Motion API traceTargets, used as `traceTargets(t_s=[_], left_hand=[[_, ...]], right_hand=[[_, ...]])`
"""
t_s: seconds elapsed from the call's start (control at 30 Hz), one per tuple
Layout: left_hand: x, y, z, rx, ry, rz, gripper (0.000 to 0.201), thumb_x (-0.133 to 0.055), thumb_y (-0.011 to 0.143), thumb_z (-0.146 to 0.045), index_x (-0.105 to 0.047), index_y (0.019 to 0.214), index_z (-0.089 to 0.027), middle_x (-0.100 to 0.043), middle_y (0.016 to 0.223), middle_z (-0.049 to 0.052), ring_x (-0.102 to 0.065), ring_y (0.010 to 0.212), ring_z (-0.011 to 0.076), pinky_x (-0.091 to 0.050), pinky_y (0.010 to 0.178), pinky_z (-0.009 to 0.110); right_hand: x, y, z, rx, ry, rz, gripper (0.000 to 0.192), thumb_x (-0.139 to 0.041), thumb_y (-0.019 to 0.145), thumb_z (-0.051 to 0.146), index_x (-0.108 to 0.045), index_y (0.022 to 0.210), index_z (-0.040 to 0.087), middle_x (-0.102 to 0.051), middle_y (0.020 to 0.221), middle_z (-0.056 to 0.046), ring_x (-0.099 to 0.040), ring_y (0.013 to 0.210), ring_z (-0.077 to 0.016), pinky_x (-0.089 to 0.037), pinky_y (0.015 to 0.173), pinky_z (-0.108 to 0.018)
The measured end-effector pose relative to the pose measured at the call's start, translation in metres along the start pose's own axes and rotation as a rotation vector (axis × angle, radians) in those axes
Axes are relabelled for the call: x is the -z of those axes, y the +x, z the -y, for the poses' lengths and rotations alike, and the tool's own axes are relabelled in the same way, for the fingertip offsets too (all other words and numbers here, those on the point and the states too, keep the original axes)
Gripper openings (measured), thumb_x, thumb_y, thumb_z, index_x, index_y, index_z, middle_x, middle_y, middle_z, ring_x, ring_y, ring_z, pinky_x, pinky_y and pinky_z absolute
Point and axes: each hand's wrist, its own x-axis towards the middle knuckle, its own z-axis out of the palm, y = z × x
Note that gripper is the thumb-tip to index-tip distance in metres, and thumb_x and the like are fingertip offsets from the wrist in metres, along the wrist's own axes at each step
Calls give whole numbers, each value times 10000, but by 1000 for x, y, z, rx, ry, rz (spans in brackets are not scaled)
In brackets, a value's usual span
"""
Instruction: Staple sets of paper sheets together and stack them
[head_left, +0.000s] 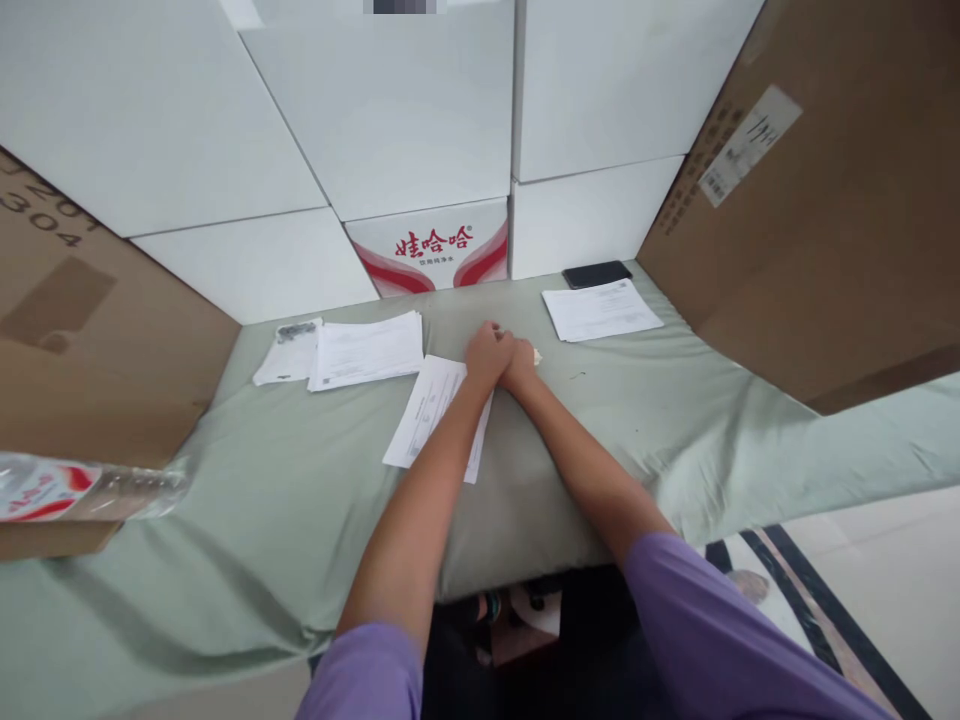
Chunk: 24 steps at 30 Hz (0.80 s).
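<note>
"From the left: a white packet (289,352) beside the left paper stack (367,350), both left of the left hand (484,356) on the cloth-covered bench (622,430). Why there?"

"Probably for easy reach, kept apart from the loose sheet (424,410), which lies slanted nearer the body than the left hand, partly under the left forearm (420,500)."

"And the hands?"

"Left one bunched, pressed against the right hand (517,366); what either grips, I can't tell. A small pale item (538,356) peeks out just right of them!"

"Farther right, the right paper stack (602,312), a dark phone (598,274) at its far edge, likely for separation."

"And that loose sheet? White, flat, printed, too small to read."
</note>
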Motion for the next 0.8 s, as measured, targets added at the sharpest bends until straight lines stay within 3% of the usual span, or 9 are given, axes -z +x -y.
traceTargets(t_s=[0.13,0.27,0.33,0.47,0.57,0.67,0.73,0.8], left_hand=[[41,-33,23,17,218,-169,430,-561,899,-404,-575,1271,-191,-604,1344,182,-517,1290,343,-382,1049,472],[77,-63,62,264,397,-95,675,-668,802,-554,-513,1334,-169,-516,1380,266,-486,1290,454,-422,981,556],[82,-70,78,257,414,-54,722,-689,782,-574,-498,1350,-172,-531,1366,260,-499,1284,443,-426,995,533],[76,-70,94,194,397,-91,759,-750,754,-498,-486,1372,-146,-591,1330,231,-547,1251,393,-433,1016,464],[74,-65,103,180,289,-126,574,-722,790,-398,-569,1275,-131,-640,1269,211,-603,1176,357,-460,971,433],[81,-61,116,70,20,-145,245,-626,850,-355,-669,995,-162,-719,1013,117,-659,958,282,-491,875,381],[88,-60,125,-3,-225,-163,216,-632,840,-383,-665,874,-172,-705,841,52,-640,796,222,-501,772,327],[95,-59,132,-35,-444,-214,259,-665,818,-419,-665,881,-168,-697,807,28,-627,737,185,-500,710,287]], right_hand=[[6,-2,2,-4,-37,-82,319,-396,988,220,-690,1112,229,-738,1136,-117,-684,1058,-264,-461,850,-343],[11,1,-1,-43,-6,-131,332,-376,964,158,-672,1096,233,-735,1115,-91,-676,1023,-237,-440,823,-324],[14,3,-5,-42,17,-146,332,-379,957,149,-672,1087,231,-735,1098,-88,-665,1017,-231,-424,835,-320],[14,6,-13,-32,101,-194,331,-390,939,137,-684,1065,223,-739,1069,-83,-645,1007,-228,-394,846,-317],[13,9,-18,-14,185,-229,327,-397,936,146,-690,1065,212,-741,1027,-78,-633,959,-219,-378,833,-315],[20,12,-21,21,280,-248,260,-452,940,220,-701,1007,193,-731,942,-60,-605,877,-198,-366,806,-304],[29,11,-20,88,392,-219,281,-473,951,322,-706,904,173,-711,858,-44,-580,801,-176,-363,768,-291],[39,8,-15,204,547,-134,394,-456,960,428,-700,809,158,-681,782,-30,-555,734,-154,-364,727,-276]])
